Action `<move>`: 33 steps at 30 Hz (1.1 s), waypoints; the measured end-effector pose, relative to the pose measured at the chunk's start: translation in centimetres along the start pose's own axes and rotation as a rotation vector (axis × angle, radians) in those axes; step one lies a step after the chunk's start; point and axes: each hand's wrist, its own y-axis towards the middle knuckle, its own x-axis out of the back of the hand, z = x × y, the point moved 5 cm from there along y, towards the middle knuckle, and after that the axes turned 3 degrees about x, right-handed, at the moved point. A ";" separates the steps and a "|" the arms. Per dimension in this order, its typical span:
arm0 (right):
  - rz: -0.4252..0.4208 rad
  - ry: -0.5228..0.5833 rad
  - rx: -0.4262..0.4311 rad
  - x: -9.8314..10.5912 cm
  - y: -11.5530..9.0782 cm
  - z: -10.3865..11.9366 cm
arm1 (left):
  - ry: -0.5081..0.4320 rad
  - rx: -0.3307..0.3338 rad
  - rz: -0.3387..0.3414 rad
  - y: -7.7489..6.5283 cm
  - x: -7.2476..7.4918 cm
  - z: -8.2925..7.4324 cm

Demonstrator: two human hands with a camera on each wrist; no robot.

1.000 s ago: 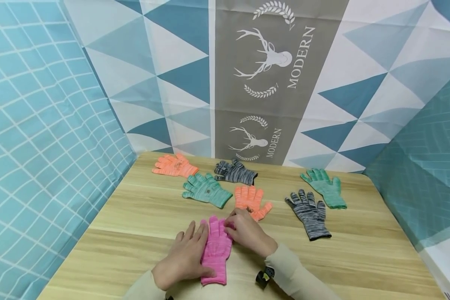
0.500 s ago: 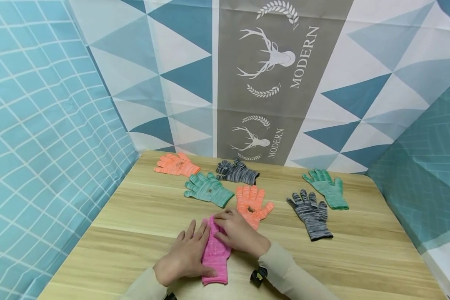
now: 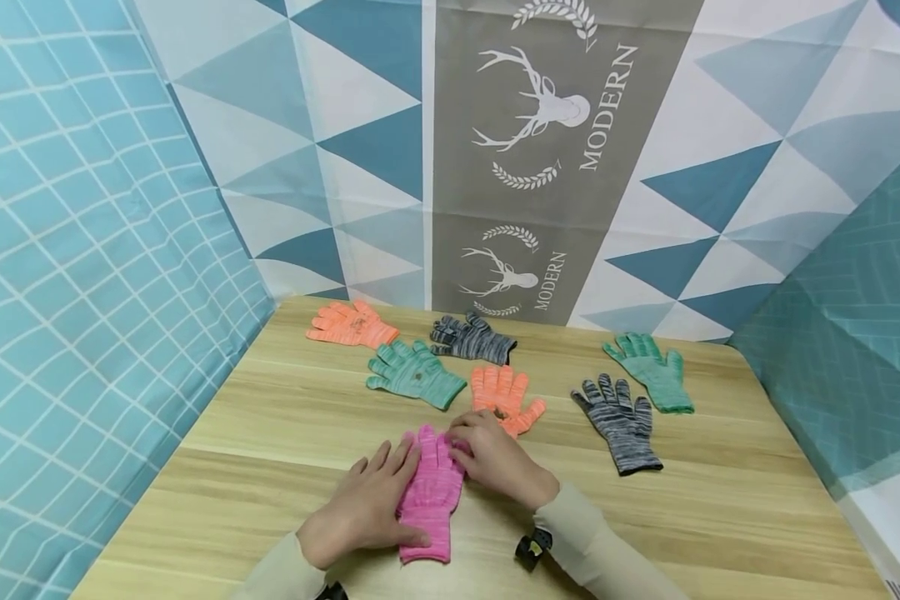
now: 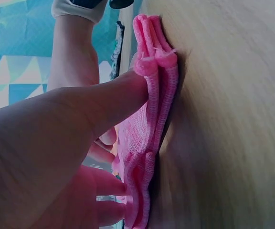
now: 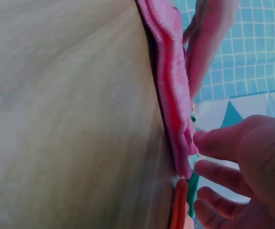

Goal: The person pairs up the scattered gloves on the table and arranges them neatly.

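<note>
A pair of pink knit gloves (image 3: pixel 433 492) lies flat near the front of the table, one on top of the other, fingers pointing away; both layers show at the edge in the left wrist view. My left hand (image 3: pixel 367 504) rests along their left side with fingers extended and the thumb across the cuff. Over the glove fingers at the upper right is my right hand (image 3: pixel 498 454), loosely bent, its fingertips at the pink knit. In the right wrist view, its thumb (image 5: pixel 218 143) stands apart from the other fingers, beside the glove edge.
Just beyond my right hand lies an orange glove (image 3: pixel 504 392). Farther back are another orange glove (image 3: pixel 352 325), a green glove (image 3: pixel 416 375) and a grey-black glove (image 3: pixel 472 337). On the right lie a grey-black glove (image 3: pixel 618 425) and a green glove (image 3: pixel 652 371). Patterned cloth walls (image 3: pixel 367 150) surround the table.
My right hand has moved left across the glove fingers, then back to their right side. My left hand has stayed on the pink gloves. The other gloves have not moved.
</note>
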 end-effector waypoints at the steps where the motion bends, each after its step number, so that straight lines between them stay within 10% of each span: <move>1: 0.013 -0.004 0.005 -0.1 -0.1 0.0 | -0.002 0.005 0.003 0.0 0.0 0.0; 26: 0.112 -0.062 -0.110 -0.5 -0.3 0.0 | 0.010 0.093 0.062 -0.1 -0.1 -0.2; 33: -0.062 -0.062 -0.061 0.2 -0.5 -0.7 | 0.019 0.091 0.058 -0.1 0.2 -0.3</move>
